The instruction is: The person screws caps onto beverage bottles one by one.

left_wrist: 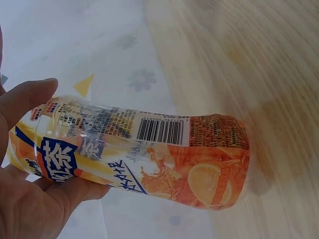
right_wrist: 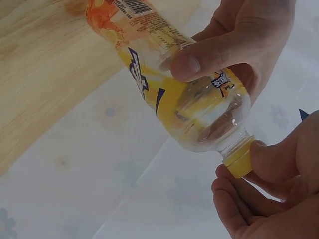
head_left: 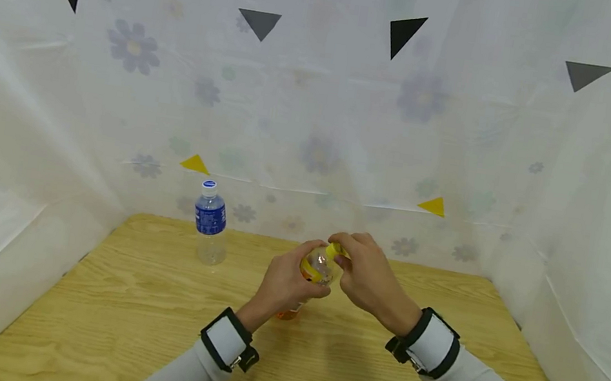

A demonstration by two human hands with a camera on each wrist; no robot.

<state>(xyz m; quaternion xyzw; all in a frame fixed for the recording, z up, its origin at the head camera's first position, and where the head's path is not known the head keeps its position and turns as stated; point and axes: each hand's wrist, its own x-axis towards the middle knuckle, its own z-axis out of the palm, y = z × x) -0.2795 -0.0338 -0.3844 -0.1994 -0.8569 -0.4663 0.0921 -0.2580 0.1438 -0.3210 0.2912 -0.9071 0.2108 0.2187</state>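
My left hand (head_left: 288, 281) grips a clear plastic drink bottle (left_wrist: 169, 159) around its upper body. An orange and yellow label with a barcode wraps the bottle, and no drink shows inside. My right hand (head_left: 370, 274) pinches the yellow cap (right_wrist: 240, 158) between thumb and fingers. That cap sits on the bottle's neck in the right wrist view. The bottle is tilted, its neck toward the right hand and its base over the table. Whether the base touches the wood cannot be told.
A second clear bottle (head_left: 210, 219) with a blue label and white cap stands upright at the table's back left. The wooden table (head_left: 148, 305) ends at white flower-print sheeting (head_left: 318, 101) behind and on both sides.
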